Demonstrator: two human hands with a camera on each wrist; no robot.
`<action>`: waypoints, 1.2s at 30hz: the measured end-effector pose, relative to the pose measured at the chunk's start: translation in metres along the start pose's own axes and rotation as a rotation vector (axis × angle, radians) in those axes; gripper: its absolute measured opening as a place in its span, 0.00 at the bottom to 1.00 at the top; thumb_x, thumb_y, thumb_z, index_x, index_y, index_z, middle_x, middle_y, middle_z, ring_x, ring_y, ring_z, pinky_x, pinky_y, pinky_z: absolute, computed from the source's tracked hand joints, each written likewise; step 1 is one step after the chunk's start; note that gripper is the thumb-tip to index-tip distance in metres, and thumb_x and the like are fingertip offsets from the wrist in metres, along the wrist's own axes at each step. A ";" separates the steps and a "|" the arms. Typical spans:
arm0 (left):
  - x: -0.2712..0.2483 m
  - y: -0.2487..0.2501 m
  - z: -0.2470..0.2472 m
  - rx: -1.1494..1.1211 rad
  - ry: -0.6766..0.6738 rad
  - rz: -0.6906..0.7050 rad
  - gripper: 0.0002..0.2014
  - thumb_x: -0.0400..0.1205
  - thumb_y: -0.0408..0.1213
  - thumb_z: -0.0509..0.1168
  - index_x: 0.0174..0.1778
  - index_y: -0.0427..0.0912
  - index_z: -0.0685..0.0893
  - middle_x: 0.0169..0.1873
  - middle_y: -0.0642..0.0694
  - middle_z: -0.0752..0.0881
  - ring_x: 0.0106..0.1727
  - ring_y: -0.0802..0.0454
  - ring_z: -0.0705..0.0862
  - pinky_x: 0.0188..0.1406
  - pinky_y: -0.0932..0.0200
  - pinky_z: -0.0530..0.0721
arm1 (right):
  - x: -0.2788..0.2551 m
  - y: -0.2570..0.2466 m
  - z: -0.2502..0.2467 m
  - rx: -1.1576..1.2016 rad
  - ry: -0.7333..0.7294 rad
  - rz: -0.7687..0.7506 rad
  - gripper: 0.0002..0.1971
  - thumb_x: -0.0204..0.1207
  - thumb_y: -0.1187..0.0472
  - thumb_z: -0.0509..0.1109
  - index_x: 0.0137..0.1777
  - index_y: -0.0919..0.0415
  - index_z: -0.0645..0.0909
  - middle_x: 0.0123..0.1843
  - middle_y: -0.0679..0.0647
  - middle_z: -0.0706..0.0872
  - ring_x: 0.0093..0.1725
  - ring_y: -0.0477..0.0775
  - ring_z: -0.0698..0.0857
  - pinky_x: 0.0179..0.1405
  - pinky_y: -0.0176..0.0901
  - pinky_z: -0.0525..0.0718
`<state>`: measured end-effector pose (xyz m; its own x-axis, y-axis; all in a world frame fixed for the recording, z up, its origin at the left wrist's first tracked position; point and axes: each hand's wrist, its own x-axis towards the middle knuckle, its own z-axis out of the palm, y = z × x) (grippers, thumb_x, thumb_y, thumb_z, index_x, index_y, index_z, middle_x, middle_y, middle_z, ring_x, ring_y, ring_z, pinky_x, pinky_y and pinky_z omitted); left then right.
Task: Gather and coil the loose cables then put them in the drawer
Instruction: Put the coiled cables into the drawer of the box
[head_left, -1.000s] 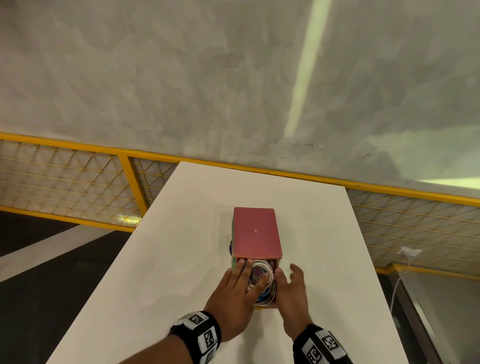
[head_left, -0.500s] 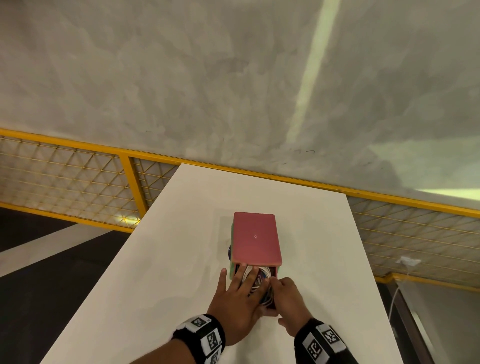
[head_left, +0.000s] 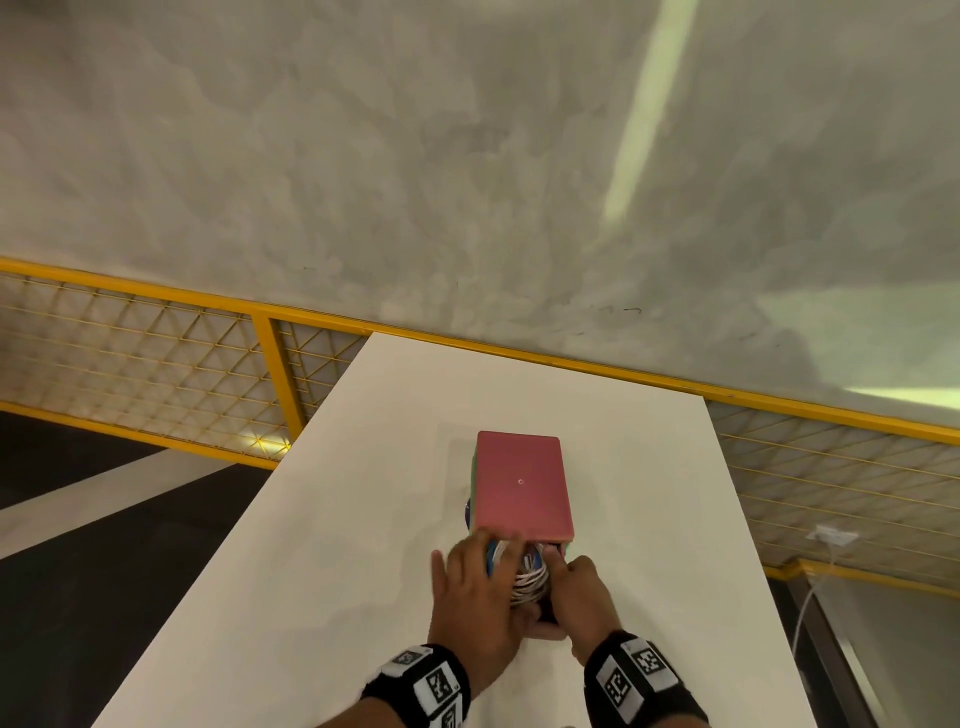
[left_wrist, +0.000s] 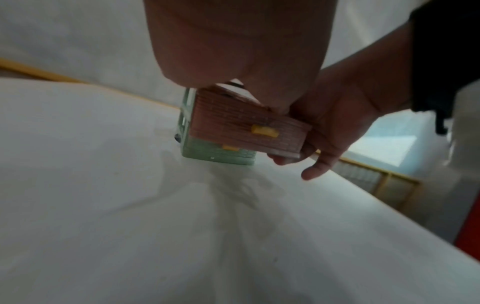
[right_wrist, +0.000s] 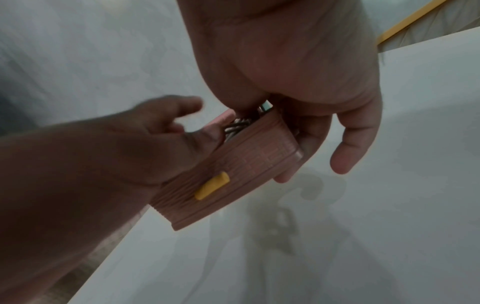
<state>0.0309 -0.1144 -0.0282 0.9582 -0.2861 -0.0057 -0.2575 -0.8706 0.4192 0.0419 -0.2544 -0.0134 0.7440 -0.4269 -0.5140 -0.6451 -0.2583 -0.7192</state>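
Observation:
A small drawer box (head_left: 522, 486) with a red top stands on the white table (head_left: 332, 545). Its pink top drawer (right_wrist: 233, 170) with a yellow handle (right_wrist: 212, 186) is pulled out toward me. Coiled white cables (head_left: 530, 579) lie in it, and some colored cable shows beside them. My left hand (head_left: 480, 566) lies flat on the coil and presses it down, fingertips at the box's front edge. The right hand (head_left: 571, 582) grips the drawer's right side, its thumb on the cables and its fingers (right_wrist: 342, 148) outside the wall. A green lower drawer (left_wrist: 218, 152) sits closed beneath.
The table's far edge meets a grey wall with a yellow rail (head_left: 571, 364) and yellow mesh fencing (head_left: 145, 353). Dark floor lies off the left edge. A white plug with a cord (head_left: 831, 535) hangs at the right.
Both hands have moved forward toward the box. The left fingers slid farther over the coil. The right hand went from lying flat beside the drawer to gripping its side.

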 end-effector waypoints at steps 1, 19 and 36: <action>0.001 0.002 -0.002 -0.060 0.012 -0.135 0.47 0.67 0.68 0.63 0.81 0.60 0.51 0.78 0.44 0.65 0.78 0.39 0.66 0.78 0.30 0.60 | 0.003 0.001 0.000 -0.014 0.004 0.011 0.26 0.80 0.36 0.59 0.54 0.62 0.76 0.51 0.59 0.87 0.48 0.59 0.86 0.55 0.57 0.85; 0.018 -0.013 -0.003 -1.163 -0.079 -0.621 0.29 0.85 0.38 0.64 0.82 0.50 0.63 0.50 0.43 0.86 0.44 0.41 0.90 0.35 0.53 0.86 | -0.002 0.029 0.000 0.421 -0.017 0.007 0.09 0.75 0.63 0.75 0.52 0.64 0.81 0.44 0.66 0.90 0.41 0.66 0.91 0.38 0.54 0.89; 0.041 -0.043 -0.029 -0.570 -0.257 -0.073 0.46 0.71 0.31 0.71 0.82 0.64 0.57 0.69 0.58 0.81 0.68 0.56 0.81 0.64 0.58 0.82 | 0.022 0.014 -0.024 -0.065 -0.212 -0.473 0.42 0.60 0.76 0.75 0.68 0.37 0.69 0.59 0.41 0.86 0.52 0.35 0.88 0.43 0.32 0.86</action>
<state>0.0844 -0.0768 -0.0202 0.8919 -0.3824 -0.2413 -0.0172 -0.5618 0.8271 0.0446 -0.2885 -0.0235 0.9714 -0.0671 -0.2280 -0.2340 -0.4371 -0.8685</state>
